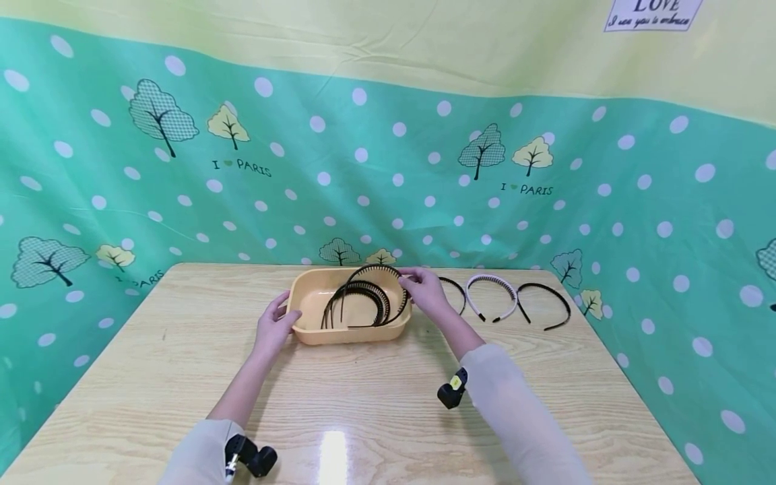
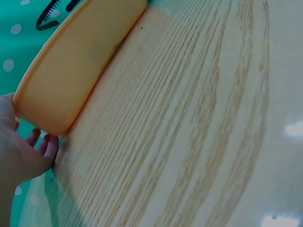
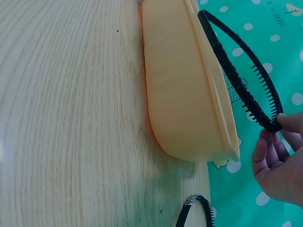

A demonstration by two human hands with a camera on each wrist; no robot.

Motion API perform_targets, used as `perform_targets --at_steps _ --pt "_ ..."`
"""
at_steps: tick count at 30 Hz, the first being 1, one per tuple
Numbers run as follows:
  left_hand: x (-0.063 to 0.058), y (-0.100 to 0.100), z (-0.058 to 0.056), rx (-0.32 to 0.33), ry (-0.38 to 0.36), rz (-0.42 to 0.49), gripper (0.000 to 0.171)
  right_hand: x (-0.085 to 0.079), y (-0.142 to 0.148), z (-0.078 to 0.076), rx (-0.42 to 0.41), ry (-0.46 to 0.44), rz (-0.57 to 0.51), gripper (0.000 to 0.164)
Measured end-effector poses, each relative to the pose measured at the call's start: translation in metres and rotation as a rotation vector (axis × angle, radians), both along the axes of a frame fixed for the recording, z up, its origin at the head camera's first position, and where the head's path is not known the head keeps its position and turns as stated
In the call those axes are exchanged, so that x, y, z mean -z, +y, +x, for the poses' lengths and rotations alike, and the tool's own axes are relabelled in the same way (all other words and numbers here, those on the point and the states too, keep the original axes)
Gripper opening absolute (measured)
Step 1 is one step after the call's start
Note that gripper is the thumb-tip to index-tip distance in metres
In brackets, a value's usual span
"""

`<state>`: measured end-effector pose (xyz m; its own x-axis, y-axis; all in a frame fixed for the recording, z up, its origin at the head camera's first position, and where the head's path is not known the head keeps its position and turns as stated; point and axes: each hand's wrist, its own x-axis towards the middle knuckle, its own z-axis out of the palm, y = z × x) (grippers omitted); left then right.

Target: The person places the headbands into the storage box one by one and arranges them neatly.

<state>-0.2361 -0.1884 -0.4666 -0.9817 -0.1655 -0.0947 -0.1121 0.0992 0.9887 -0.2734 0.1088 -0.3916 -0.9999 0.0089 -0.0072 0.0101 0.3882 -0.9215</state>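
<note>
A peach-coloured plastic basin [image 1: 348,337] stands on the table with several black headbands [image 1: 364,288] in its right half. My left hand [image 1: 274,328] holds the basin's left end, thumb over the rim and fingers around the outside. Between thumb and fingertips, my right hand [image 1: 426,292] pinches a black toothed headband [image 3: 236,85] near the middle of its arc. That headband is tilted, its ends over the basin's inside. One side of it looks glittery in the right wrist view.
Right of the basin lie a black headband [image 1: 463,294] partly behind my right hand, a pale lilac headband [image 1: 515,296] with dark teeth, and another black headband [image 1: 560,298]. A green dotted cloth [image 1: 376,168] hangs behind the wooden table [image 1: 364,391].
</note>
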Motion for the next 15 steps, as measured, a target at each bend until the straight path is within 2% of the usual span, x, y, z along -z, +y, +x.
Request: perform_targets --at_steps 15 --pt "0.0011 0.0004 -0.0013 -0.008 0.002 -0.006 0.060 0.0080 -0.0078 -0.0055 0.049 0.017 -0.013 0.027"
